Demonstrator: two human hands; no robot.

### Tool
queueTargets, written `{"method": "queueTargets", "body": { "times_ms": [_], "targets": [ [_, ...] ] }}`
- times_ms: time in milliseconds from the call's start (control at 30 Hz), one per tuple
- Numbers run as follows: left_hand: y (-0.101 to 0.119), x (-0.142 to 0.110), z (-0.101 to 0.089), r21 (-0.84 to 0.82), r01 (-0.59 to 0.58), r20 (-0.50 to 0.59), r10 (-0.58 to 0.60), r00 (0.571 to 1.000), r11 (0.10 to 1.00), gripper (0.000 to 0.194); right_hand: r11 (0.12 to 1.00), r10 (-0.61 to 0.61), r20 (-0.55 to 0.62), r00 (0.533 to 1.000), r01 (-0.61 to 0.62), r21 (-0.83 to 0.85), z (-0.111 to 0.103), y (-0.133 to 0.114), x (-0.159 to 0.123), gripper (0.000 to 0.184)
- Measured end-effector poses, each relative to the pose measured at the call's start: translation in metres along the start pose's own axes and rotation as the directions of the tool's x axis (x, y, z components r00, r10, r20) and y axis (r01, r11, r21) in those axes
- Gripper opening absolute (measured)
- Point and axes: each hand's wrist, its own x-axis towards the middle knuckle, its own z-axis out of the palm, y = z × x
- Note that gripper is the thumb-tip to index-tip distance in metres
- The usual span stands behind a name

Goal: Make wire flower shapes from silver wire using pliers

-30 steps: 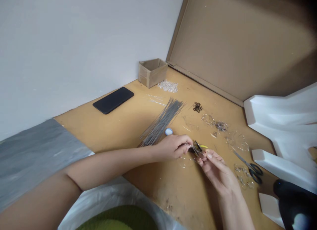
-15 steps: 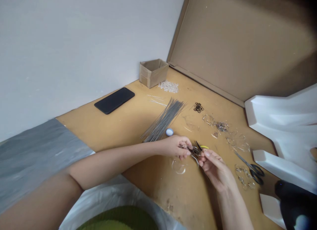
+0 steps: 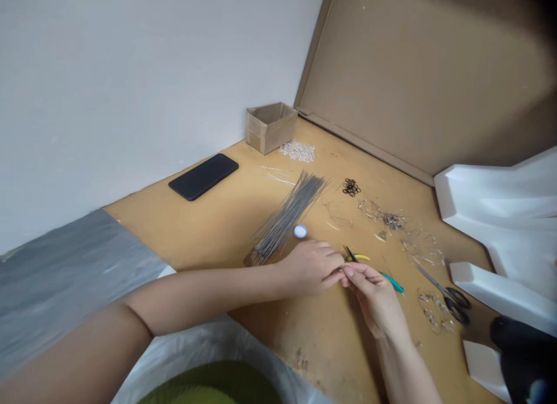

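Note:
My left hand (image 3: 310, 266) and my right hand (image 3: 375, 291) meet above the near part of the table, fingertips pressed together. Both are closed on a thin wire (image 3: 342, 270), of which only a tiny bit shows between the fingers. Just behind my fingers lie pliers with dark jaws (image 3: 350, 254) and a yellow handle part (image 3: 362, 257); a teal handle (image 3: 393, 282) sticks out beyond my right hand. A bundle of straight grey wires (image 3: 289, 218) lies past my left wrist, with a small round white-and-blue cap (image 3: 300, 231) beside it.
A cardboard box (image 3: 270, 128), a pile of clear beads (image 3: 298, 151) and a black phone (image 3: 203, 176) lie at the back. Black rings (image 3: 351, 187), wire pieces (image 3: 394, 220), scissors (image 3: 455, 299) and beaded loops (image 3: 435, 313) lie to the right, near white foam (image 3: 487, 291).
My hands have come together, and the left has turned over with its back up. The wire loops that showed around my fingers are now hidden. The teal handle has come into sight.

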Motion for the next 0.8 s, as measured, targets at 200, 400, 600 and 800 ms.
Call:
{"method": "queueTargets", "body": {
  "times_ms": [200,400,600,800],
  "targets": [
    [0.0,-0.004,0.012,0.036,0.087,0.04,-0.088,0.995,0.996,0.02,0.984,-0.101,-0.065,0.993,0.09,-0.155,0.003,0.008,-0.004,0.021],
    [-0.001,-0.008,0.017,0.219,-0.064,-0.091,0.085,0.992,0.974,0.02,0.998,-0.049,-0.035,0.998,0.048,-0.037,0.009,0.007,-0.005,0.021],
    [-0.001,-0.01,0.018,0.341,-0.155,-0.179,0.226,0.958,0.927,0.019,0.998,-0.055,-0.056,0.997,0.054,-0.023,0.009,0.007,-0.005,0.02],
    [0.001,-0.01,0.018,0.34,-0.168,-0.177,0.238,0.955,0.925,0.017,0.983,-0.139,-0.064,0.988,0.13,-0.128,0.007,0.01,-0.007,0.023]
  ]
}}
